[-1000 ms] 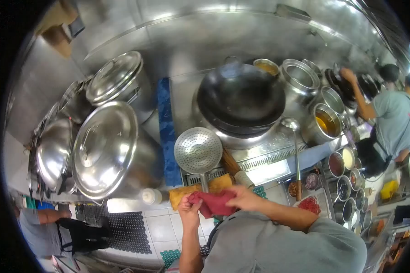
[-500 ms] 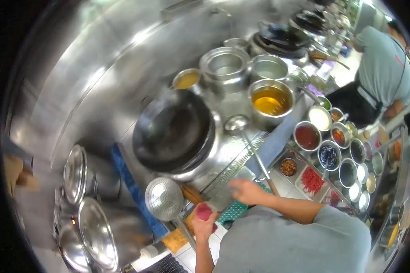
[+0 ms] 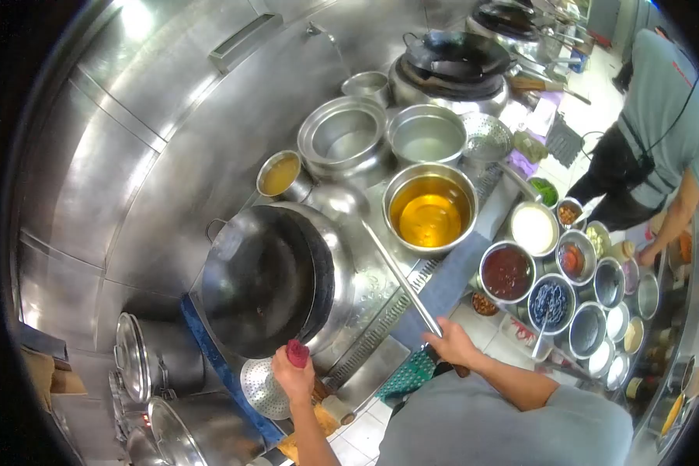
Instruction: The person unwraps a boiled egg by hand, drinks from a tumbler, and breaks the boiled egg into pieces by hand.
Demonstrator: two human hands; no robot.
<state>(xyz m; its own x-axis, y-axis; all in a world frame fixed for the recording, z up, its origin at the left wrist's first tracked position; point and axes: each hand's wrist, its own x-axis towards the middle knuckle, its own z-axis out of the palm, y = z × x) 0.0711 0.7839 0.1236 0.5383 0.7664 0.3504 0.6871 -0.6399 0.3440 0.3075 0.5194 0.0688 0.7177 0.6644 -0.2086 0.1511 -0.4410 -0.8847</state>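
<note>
Ladle (image 3: 400,275) through right grip (image 3: 452,343), cloth (image 3: 297,353) (red) poking from left grip (image 3: 291,376)

Steel wall (image 3: 140,155): brightly lit — white hotspot upper left, pale streaks of glare.
Wok (image 3: 260,279): dark, soft grey sheen.
Pot of amber liquid (image 3: 431,221): small glints, colour clear.
Ladle (image 3: 396,272): shiny handle, bowl hazy.
Floor tiles (image 3: 590,105): nearly washed out.
Corners: black vignette — fisheye bends the wall seams.

From the round black metal wok (image 3: 260,276), bunched crimson cloth (image 3: 297,354) is seen at five o'clock, amber liquid (image 3: 429,220) at two.
</note>
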